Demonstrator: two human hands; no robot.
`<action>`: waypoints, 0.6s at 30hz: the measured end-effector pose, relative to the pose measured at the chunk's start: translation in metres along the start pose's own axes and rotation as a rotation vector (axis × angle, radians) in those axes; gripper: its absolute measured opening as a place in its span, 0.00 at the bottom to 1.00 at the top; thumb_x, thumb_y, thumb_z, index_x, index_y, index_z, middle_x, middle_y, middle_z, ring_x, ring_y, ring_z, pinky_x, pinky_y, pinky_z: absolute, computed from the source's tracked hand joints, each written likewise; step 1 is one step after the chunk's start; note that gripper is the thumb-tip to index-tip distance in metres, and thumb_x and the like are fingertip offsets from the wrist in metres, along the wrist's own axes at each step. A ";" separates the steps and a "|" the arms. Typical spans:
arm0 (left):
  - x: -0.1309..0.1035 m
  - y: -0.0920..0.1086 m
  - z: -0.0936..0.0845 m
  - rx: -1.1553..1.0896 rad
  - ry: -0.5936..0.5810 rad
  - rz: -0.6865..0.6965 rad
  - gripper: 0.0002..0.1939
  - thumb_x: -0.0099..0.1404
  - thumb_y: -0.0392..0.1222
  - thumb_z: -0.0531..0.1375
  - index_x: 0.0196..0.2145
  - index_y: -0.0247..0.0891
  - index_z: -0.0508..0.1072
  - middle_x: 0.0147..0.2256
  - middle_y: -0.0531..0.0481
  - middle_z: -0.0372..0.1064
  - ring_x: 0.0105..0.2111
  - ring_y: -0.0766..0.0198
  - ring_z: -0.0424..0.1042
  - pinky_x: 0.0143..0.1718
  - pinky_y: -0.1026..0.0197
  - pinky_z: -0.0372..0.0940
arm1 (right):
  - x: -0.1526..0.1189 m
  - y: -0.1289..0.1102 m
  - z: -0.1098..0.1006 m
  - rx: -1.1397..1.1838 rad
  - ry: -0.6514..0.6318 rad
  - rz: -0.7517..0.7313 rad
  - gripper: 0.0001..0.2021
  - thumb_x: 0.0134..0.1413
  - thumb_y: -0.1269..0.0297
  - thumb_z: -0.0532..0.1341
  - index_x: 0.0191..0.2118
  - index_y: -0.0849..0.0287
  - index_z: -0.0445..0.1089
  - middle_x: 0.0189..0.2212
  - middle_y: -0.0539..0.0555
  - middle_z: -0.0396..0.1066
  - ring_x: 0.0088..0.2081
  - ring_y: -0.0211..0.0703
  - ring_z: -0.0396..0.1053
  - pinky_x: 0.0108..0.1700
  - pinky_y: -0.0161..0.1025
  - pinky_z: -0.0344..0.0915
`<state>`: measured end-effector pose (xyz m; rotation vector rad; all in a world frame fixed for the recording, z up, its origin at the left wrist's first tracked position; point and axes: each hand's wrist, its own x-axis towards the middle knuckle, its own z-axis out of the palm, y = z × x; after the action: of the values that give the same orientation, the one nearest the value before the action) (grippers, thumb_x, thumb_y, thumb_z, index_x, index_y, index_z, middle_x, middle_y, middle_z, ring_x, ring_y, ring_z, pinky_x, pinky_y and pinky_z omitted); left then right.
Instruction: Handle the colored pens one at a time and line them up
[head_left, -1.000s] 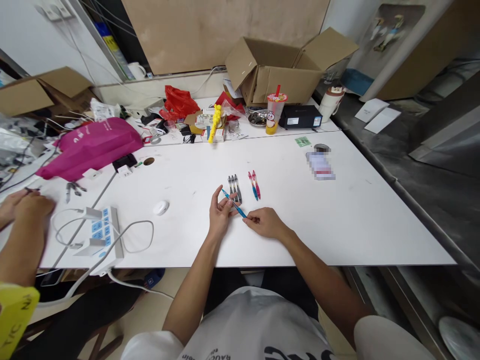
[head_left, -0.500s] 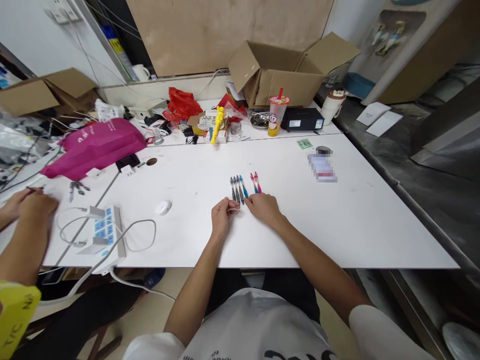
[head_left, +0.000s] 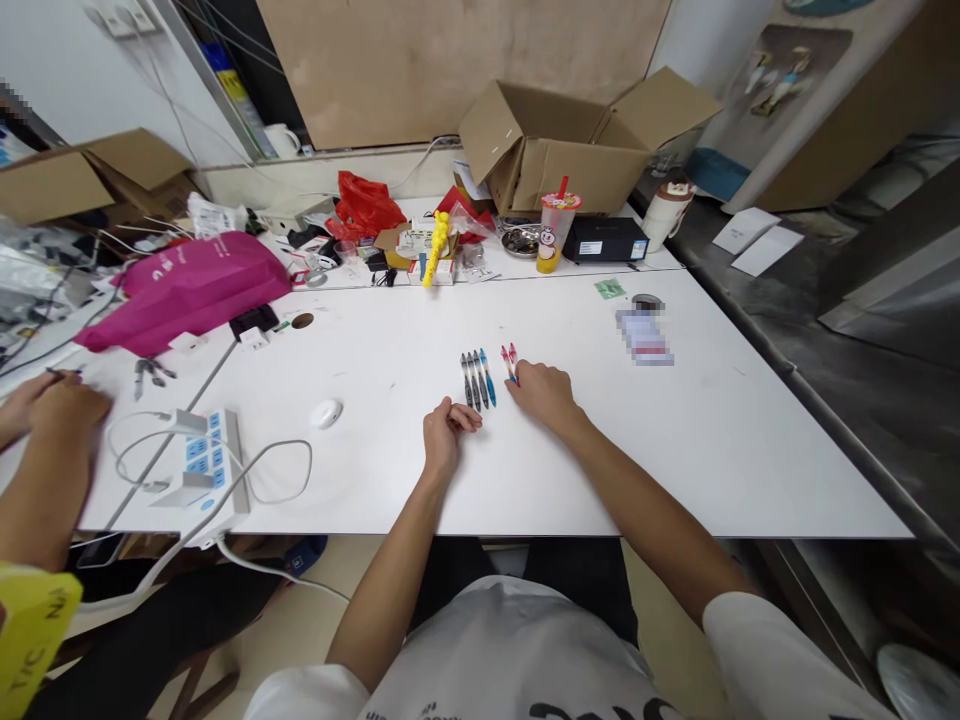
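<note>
Several pens lie side by side on the white table. Three are dark pens (head_left: 471, 380), with a blue pen (head_left: 488, 378) to their right. A short gap separates these from two pens with red upper ends, one a red-and-blue pen (head_left: 508, 362) and the other a red pen (head_left: 514, 352). My right hand (head_left: 546, 390) has its fingers closed at the lower ends of these two and hides part of them. Just below the dark pens, my left hand (head_left: 448, 428) rests on the table, loosely curled, fingers apart, holding nothing.
A white earbud case (head_left: 327, 413) and a power strip (head_left: 217, 470) with cables lie left. A co-worker's hands (head_left: 64, 405) are at far left. Behind stand a drink cup (head_left: 556, 235), a black box (head_left: 606, 240) and a cardboard box (head_left: 577, 165). A green packet (head_left: 610, 288) lies right.
My right hand has moved right and slightly away from me, from the dark pens to the red-ended ones. The blue pen now lies straighter alongside the dark pens. My left hand stays almost still.
</note>
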<state>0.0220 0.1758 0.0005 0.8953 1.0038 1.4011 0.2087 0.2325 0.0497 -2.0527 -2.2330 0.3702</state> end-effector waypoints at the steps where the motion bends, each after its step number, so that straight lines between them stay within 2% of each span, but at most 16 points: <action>1: 0.000 0.001 0.000 -0.017 -0.010 -0.004 0.31 0.71 0.54 0.53 0.13 0.40 0.70 0.25 0.43 0.74 0.26 0.60 0.72 0.31 0.56 0.66 | 0.003 -0.002 0.000 -0.016 -0.008 0.002 0.12 0.67 0.60 0.56 0.46 0.61 0.73 0.41 0.66 0.78 0.42 0.57 0.76 0.41 0.45 0.61; 5: -0.001 0.003 0.000 -0.075 -0.044 -0.034 0.28 0.70 0.55 0.52 0.17 0.39 0.74 0.27 0.42 0.75 0.26 0.59 0.72 0.29 0.57 0.65 | 0.011 -0.010 0.002 -0.048 -0.017 0.012 0.12 0.66 0.64 0.55 0.44 0.63 0.75 0.42 0.69 0.78 0.43 0.58 0.77 0.41 0.45 0.63; 9: 0.000 0.002 -0.001 -0.075 -0.038 -0.063 0.27 0.69 0.55 0.52 0.20 0.37 0.75 0.28 0.42 0.76 0.26 0.60 0.73 0.29 0.58 0.67 | 0.015 -0.013 0.002 -0.043 -0.028 0.021 0.12 0.64 0.64 0.57 0.43 0.64 0.77 0.42 0.69 0.78 0.43 0.57 0.77 0.42 0.45 0.64; 12: 0.002 0.000 -0.002 -0.072 -0.027 -0.087 0.25 0.69 0.56 0.53 0.25 0.36 0.77 0.29 0.41 0.76 0.27 0.60 0.75 0.28 0.59 0.68 | 0.011 -0.010 0.000 0.019 0.011 0.042 0.13 0.64 0.62 0.56 0.40 0.63 0.76 0.39 0.68 0.78 0.41 0.57 0.76 0.42 0.45 0.64; 15: 0.003 -0.001 -0.002 -0.086 -0.003 -0.084 0.21 0.67 0.57 0.58 0.35 0.35 0.78 0.35 0.41 0.79 0.32 0.59 0.78 0.28 0.61 0.69 | -0.002 -0.002 0.001 0.250 0.063 0.002 0.13 0.66 0.58 0.55 0.38 0.59 0.73 0.36 0.62 0.79 0.37 0.52 0.75 0.40 0.43 0.63; 16: 0.003 -0.001 -0.001 -0.089 0.005 -0.073 0.20 0.67 0.56 0.60 0.40 0.36 0.78 0.39 0.41 0.79 0.35 0.58 0.79 0.30 0.61 0.70 | -0.009 0.000 0.003 0.393 0.032 -0.053 0.13 0.68 0.57 0.54 0.38 0.57 0.71 0.34 0.59 0.78 0.35 0.48 0.74 0.39 0.42 0.63; 18: 0.003 -0.001 0.001 -0.084 0.009 -0.052 0.21 0.66 0.56 0.64 0.47 0.37 0.76 0.47 0.40 0.78 0.42 0.56 0.80 0.35 0.60 0.73 | -0.023 0.002 0.009 0.751 -0.155 -0.186 0.14 0.69 0.53 0.52 0.39 0.56 0.67 0.32 0.54 0.78 0.30 0.42 0.71 0.35 0.39 0.63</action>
<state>0.0228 0.1791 -0.0002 0.7965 0.9614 1.3939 0.2107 0.2089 0.0429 -1.4465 -1.8974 1.1637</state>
